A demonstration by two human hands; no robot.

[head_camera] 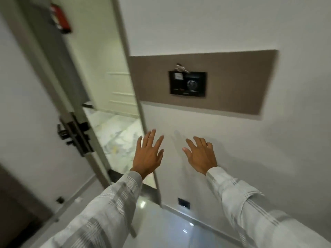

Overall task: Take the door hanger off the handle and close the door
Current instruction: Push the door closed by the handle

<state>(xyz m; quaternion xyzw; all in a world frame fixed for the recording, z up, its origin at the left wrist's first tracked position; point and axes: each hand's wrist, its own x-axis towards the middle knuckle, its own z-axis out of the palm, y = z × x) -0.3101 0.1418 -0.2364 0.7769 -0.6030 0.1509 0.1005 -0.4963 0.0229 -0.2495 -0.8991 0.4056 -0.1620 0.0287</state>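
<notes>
The white door (30,108) stands open at the left, swung inward, with its grey edge facing me. A black lock plate and handle (71,130) sit on that edge at mid height. I see no door hanger on the handle or anywhere else in this blurred view. My left hand (148,154) is raised with fingers spread, empty, in front of the right door jamb. My right hand (200,154) is raised beside it before the white wall, fingers apart, empty. Both hands are well to the right of the handle.
Through the gap lies a marble-floored corridor (118,140). A red fire extinguisher (60,17) hangs far up left. A brown wall panel holds a black key-card switch (188,83). A small black plate (183,203) sits low on the wall above the glossy floor (161,221). A dark panel (16,199) is at the bottom left.
</notes>
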